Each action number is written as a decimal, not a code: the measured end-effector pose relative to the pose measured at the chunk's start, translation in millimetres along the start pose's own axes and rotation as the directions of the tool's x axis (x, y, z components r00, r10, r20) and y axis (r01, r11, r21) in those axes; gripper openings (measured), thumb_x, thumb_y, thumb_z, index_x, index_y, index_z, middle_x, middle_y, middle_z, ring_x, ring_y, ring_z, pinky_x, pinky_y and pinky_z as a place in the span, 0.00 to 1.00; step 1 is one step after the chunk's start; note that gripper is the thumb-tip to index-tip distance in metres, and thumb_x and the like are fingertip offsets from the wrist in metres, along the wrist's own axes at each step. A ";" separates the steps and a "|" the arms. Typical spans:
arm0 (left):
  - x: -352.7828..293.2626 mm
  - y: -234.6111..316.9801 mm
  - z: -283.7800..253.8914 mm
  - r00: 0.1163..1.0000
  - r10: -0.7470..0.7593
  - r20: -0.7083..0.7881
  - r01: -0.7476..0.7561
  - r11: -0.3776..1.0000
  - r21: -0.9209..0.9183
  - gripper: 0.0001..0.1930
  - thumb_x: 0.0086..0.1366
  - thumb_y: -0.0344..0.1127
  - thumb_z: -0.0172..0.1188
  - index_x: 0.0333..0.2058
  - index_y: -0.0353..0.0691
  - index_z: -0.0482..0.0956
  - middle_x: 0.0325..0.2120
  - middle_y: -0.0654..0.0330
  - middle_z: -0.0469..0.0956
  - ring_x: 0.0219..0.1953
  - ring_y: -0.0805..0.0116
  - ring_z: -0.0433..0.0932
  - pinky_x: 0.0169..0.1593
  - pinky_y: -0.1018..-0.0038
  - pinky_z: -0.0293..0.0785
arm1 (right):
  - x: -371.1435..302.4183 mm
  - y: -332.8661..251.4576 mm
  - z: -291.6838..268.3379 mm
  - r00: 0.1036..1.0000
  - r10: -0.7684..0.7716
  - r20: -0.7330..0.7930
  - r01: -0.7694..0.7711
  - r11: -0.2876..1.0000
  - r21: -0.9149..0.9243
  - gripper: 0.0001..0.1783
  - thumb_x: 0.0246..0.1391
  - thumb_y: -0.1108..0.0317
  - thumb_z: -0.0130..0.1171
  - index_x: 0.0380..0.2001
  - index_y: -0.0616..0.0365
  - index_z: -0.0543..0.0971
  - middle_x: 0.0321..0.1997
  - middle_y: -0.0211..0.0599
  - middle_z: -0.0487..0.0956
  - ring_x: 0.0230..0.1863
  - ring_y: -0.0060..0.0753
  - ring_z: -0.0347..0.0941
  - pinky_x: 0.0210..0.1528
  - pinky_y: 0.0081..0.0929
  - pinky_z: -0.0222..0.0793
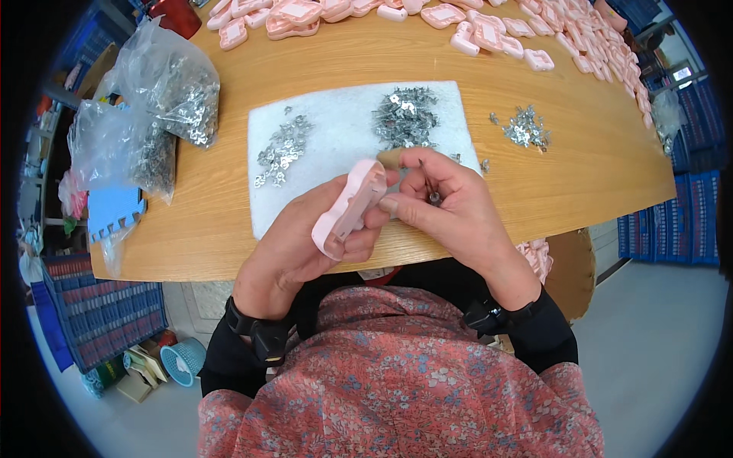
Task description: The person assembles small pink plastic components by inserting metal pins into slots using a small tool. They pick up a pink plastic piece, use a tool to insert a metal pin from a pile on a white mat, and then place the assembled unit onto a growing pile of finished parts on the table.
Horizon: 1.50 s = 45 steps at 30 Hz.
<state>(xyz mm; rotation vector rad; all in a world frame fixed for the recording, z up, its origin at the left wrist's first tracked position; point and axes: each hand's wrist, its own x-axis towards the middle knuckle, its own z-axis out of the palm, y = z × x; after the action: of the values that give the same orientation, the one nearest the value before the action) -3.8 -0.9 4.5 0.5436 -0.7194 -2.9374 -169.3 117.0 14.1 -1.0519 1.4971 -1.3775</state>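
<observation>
My left hand [305, 221] is closed around a pink plastic casing [353, 204], tilted on edge over the near rim of a white foam mat [328, 114]. Close against the casing's right side is my right hand [450, 198], its fingers curled and the index fingertip wearing a tan cover. In its palm sits a slim dark metal tool [432, 191], whose exact kind I cannot make out. Whether the right thumb and index finger pinch a small part is hidden. Beyond the hands, small metal clips [408, 116] form a dense pile on the mat, and scattered clips [284, 149] lie to its left.
Another little heap of metal clips [527, 127] lies on the wooden table [580, 175] right of the mat. Many pink casings [489, 30] spread along the far edge. Clear plastic bags of metal parts [164, 99] and a blue foam piece [114, 211] occupy the left.
</observation>
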 end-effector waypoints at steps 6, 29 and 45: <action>0.0 -1.6 -15.1 0.983 -0.101 0.154 0.110 0.993 -0.046 0.18 0.75 0.44 0.43 0.54 0.39 0.68 0.30 0.59 0.68 0.16 0.82 0.58 0.15 0.87 0.49 | 5.8 -1.8 -8.5 0.990 0.134 0.046 -0.132 0.990 -0.051 0.08 0.53 0.70 0.69 0.31 0.61 0.79 0.20 0.15 0.67 0.25 0.09 0.57 0.27 0.14 0.57; -48.7 13.5 -44.4 0.896 0.371 -0.244 -0.383 0.924 -0.005 0.27 0.67 0.36 0.57 0.62 0.39 0.62 0.41 0.56 0.75 0.42 0.64 0.78 0.40 0.60 0.84 | 1.4 13.9 -32.0 0.975 -0.223 -0.019 0.112 0.560 -0.821 0.05 0.52 0.71 0.63 0.33 0.57 0.80 0.31 0.42 0.78 0.30 0.47 0.76 0.33 0.38 0.71; -19.3 -3.0 -9.1 0.959 0.230 -0.164 -0.193 0.957 0.214 0.26 0.67 0.29 0.56 0.62 0.38 0.63 0.37 0.52 0.79 0.37 0.64 0.82 0.43 0.65 0.84 | 13.6 -9.7 -9.1 0.970 -0.235 0.067 0.183 0.516 -0.837 0.05 0.49 0.69 0.63 0.29 0.57 0.79 0.30 0.38 0.78 0.29 0.44 0.77 0.30 0.36 0.72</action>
<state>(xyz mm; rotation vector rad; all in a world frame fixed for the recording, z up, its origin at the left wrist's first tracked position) 17.5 0.6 1.8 0.6992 -0.9822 -2.5912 -181.8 106.3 23.9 -1.8496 2.2175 -0.7592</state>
